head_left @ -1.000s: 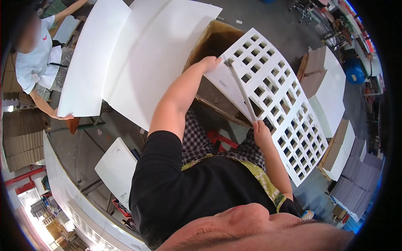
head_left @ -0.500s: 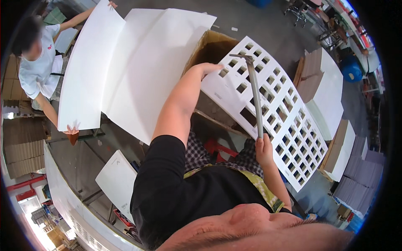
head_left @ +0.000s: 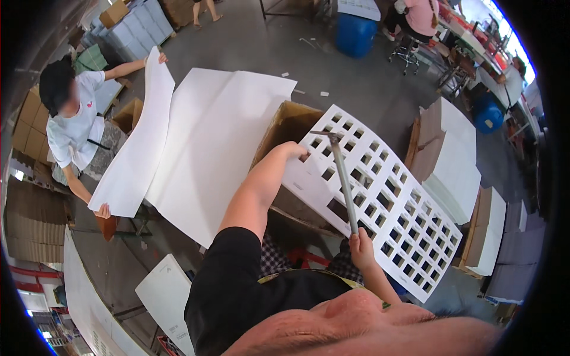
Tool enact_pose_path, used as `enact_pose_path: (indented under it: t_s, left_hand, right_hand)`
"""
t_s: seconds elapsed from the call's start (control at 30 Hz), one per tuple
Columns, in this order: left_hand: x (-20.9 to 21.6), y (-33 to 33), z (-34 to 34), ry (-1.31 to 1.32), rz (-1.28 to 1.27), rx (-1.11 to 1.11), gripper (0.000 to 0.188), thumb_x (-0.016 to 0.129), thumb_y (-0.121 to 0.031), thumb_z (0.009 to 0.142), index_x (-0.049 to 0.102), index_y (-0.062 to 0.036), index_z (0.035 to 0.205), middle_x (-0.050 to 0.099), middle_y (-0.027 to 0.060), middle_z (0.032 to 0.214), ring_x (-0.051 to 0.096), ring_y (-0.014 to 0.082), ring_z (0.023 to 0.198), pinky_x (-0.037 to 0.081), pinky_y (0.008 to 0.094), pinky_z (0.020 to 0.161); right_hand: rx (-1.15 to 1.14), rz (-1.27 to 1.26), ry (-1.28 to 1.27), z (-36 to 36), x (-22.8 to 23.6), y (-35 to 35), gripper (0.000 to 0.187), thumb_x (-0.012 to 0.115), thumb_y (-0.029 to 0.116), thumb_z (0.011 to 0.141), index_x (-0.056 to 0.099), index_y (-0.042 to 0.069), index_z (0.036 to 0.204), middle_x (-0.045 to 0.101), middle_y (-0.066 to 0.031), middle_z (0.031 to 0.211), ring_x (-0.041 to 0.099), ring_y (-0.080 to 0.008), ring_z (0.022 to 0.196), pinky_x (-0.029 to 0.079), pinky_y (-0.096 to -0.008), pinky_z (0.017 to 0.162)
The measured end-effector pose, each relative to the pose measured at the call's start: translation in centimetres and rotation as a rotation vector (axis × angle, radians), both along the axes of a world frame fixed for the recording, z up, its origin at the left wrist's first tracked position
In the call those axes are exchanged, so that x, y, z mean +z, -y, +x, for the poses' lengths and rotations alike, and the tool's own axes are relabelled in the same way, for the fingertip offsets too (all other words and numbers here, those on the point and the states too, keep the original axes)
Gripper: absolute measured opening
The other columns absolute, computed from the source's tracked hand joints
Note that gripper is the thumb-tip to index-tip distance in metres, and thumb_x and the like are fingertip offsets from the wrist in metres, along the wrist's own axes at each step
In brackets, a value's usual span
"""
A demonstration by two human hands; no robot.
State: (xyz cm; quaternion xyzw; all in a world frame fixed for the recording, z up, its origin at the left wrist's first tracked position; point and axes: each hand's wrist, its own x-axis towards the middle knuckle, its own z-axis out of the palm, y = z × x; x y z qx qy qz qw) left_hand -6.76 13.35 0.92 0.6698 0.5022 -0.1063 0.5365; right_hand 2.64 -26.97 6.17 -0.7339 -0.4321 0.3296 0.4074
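Note:
My right hand point(head_left: 361, 250) is closed round the handle of a hammer point(head_left: 346, 184). The hammer's head lies over the far left part of a thick white board point(head_left: 317, 199) cut through with many rectangular holes. At the board's left edge my left hand point(head_left: 291, 151) grips it, fingertips by a corner hole; some fingers are hidden. Under the board's left part stands a large open cardboard box point(head_left: 270, 137), its inside dark.
Large white sheets point(head_left: 205, 136) lie left of the box. A co-worker point(head_left: 77, 113) at far left lifts a curved white sheet point(head_left: 139, 142) with both hands. Stacks of white boards point(head_left: 448, 160) stand at right. Blue drums point(head_left: 356, 34) and a seated person point(head_left: 415, 18) are farther off.
My view has tilted up, so the scene sits lower. The co-worker's sheet has bent more and shows narrower. My hands keep their holds on the hammer and the board.

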Motion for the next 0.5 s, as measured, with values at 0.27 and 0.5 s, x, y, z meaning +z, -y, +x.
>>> enact_pose_path:
  t_s: [0.27, 0.5]
  left_hand:
    - [-2.5, -1.4, 1.5, -0.158, 0.219, -0.175, 0.027, 0.065, -0.023, 0.073, 0.072, -0.0059, 0.093, 0.068, 0.0134, 0.097, 0.065, 0.0243, 0.086, 0.049, 0.0389, 0.080]
    - [-6.5, -2.7, 1.8, -0.244, 0.434, -0.288, 0.030, 0.067, -0.023, 0.071, 0.071, -0.0057, 0.095, 0.068, 0.0142, 0.099, 0.065, 0.0244, 0.089, 0.049, 0.0376, 0.082]
  right_hand:
    - [0.010, 0.035, 0.071, 0.4, 0.9, 1.0, 0.020, 0.046, 0.021, 0.094, 0.043, 0.003, 0.086, 0.052, -0.0202, 0.063, 0.053, -0.0428, 0.061, 0.040, -0.0449, 0.054]
    - [-0.041, -0.071, 0.001, 0.9, 0.7, 2.3, 0.023, 0.044, 0.025, 0.095, 0.044, 0.004, 0.085, 0.053, -0.0173, 0.063, 0.053, -0.0386, 0.058, 0.041, -0.0429, 0.054]
